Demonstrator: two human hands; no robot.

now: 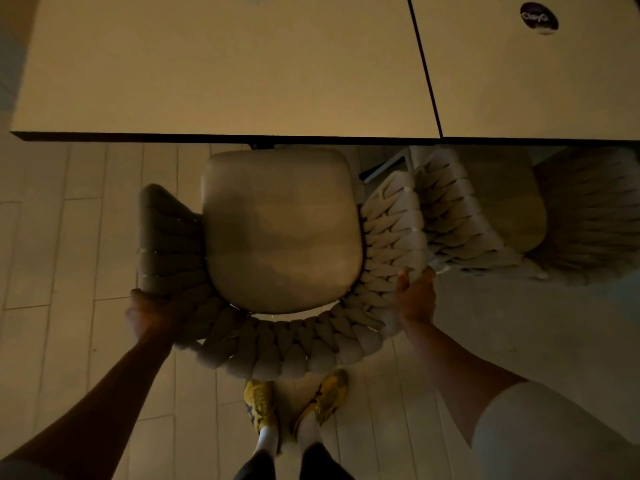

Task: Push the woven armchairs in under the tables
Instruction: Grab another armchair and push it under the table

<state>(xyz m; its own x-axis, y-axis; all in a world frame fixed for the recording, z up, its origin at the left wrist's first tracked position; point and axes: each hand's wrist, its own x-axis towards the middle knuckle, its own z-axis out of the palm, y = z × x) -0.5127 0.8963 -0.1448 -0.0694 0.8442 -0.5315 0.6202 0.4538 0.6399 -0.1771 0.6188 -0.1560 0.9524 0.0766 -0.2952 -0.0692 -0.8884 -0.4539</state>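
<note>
A beige woven armchair (280, 230) with a smooth seat cushion stands directly below me, its front edge just at the near edge of the pale table (221, 71). My left hand (147, 315) grips the braided backrest at its left rear corner. My right hand (415, 299) grips the braided back at its right rear corner. A second woven armchair (485, 216) stands to the right, partly under the neighbouring table (540, 81).
The two tables butt together along a dark seam. A round black sticker (539, 16) lies on the right table. My yellow shoes (294, 400) stand on pale floor planks right behind the chair's back. Open floor lies to the left.
</note>
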